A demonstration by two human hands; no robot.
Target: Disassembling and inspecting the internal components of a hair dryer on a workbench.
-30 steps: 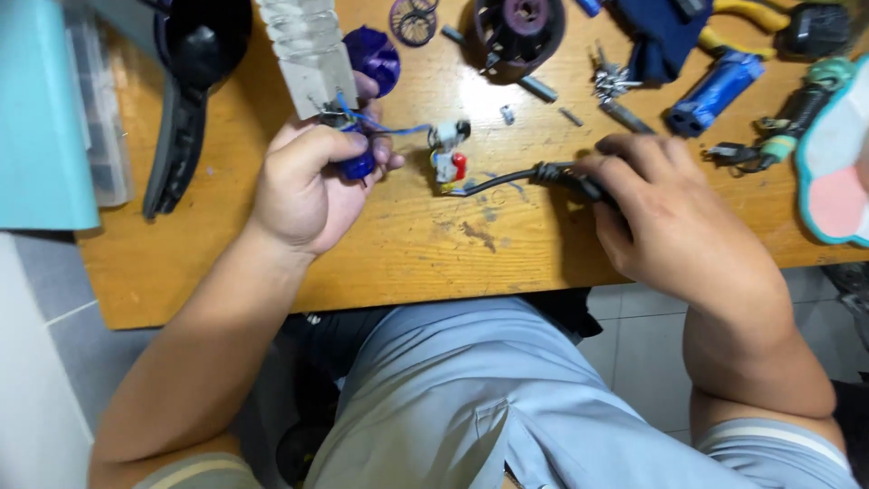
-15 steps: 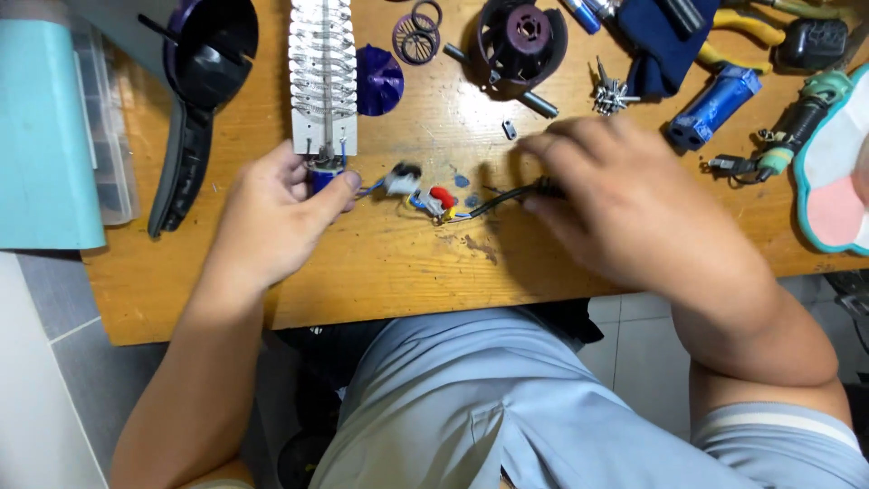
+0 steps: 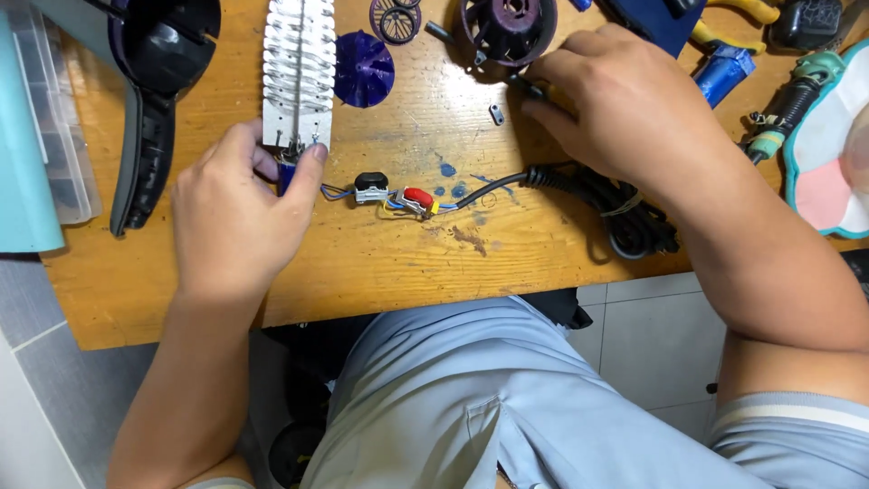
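My left hand pinches a small blue part at the near end of a white coiled heating element lying on the wooden table. Thin wires run from it to a black switch, a red part and a black power cord. My right hand reaches to the far side, its fingers closed on a thin dark tool next to a dark purple round housing.
A purple fan disc and a purple grille ring lie by the element. A black and purple casing shell lies at the left beside a clear box. Blue parts, yellow pliers and a green-handled tool crowd the far right.
My right hand left the cord and moved up to the far side by the round housing. The cord and wires now lie on the table. My left hand stays at the element's near end.
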